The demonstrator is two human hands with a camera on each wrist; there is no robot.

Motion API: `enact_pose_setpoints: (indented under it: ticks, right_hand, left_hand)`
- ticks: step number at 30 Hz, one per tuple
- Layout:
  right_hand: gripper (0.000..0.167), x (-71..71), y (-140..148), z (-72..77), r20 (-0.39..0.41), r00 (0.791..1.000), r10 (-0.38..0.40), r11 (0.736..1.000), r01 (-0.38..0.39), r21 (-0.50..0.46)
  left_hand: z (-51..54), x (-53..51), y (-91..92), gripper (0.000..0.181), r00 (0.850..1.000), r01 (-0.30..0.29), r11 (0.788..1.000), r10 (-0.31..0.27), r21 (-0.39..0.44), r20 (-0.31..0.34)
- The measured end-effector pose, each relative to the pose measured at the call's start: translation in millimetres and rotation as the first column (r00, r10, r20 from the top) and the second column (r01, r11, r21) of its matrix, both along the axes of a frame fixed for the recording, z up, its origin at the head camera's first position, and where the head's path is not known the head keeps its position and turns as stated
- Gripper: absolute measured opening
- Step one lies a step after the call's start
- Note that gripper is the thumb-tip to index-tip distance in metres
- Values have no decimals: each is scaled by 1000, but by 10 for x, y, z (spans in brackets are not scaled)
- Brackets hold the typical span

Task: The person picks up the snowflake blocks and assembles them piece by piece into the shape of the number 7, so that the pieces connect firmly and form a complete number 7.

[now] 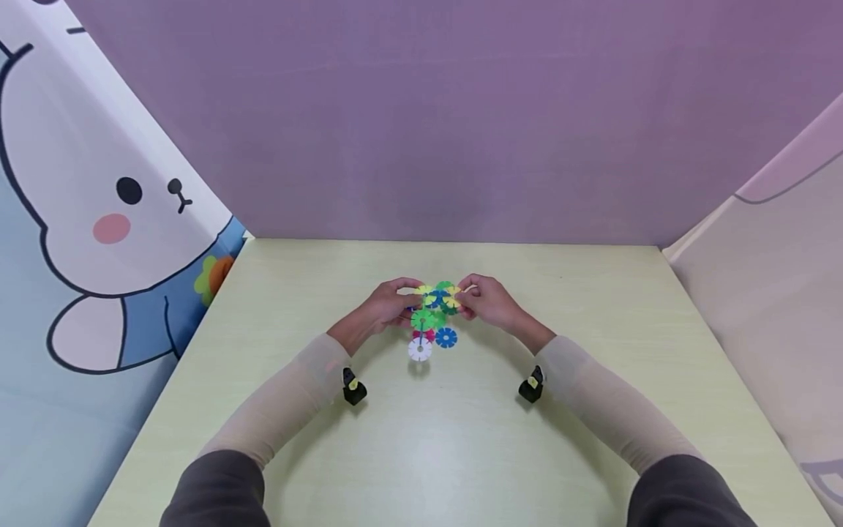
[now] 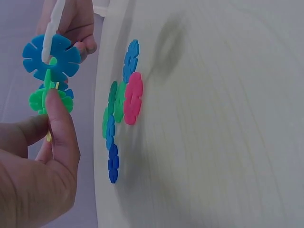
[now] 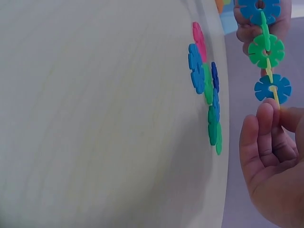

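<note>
A chain of notched plastic discs hangs above the table between both hands: a white disc [image 1: 420, 349], a blue disc [image 2: 51, 58], a green disc [image 3: 266, 51] and yellow discs among them. My left hand [image 1: 385, 306] pinches the chain near a green disc [image 2: 37, 100] with thumb and fingers. At the other side, my right hand [image 1: 492, 301] pinches a yellow disc [image 3: 276, 97] slotted into a blue disc [image 3: 272, 89]. Below, several loose discs lie on the table, among them a pink disc [image 2: 133, 98] and a blue disc [image 3: 195, 69].
The pale wooden table [image 1: 435, 439] reaches a purple panel [image 1: 448, 132] at its back. A printed cartoon panel [image 1: 99, 190] stands on the left and a light panel [image 1: 777, 278] on the right. Small black devices are on both wrists.
</note>
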State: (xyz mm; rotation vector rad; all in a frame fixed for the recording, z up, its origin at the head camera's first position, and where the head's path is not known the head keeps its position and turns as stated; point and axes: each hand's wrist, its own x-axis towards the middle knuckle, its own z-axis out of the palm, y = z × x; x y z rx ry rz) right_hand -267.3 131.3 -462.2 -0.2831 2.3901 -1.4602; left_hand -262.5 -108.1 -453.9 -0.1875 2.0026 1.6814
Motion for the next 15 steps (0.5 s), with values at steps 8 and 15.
enact_pose_setpoints:
  ticks: [8,15]
  right_hand:
    - [21,-3,44,5,-16,1000,25,998,-24,51]
    - [21,-46,81,7,-27,999,27,998,-25,62]
  left_hand:
    - [-5,1,-5,42,1000,17,1000,-17,0,0]
    - [10,4,-25,40,1000,28,1000,-28,6,-3]
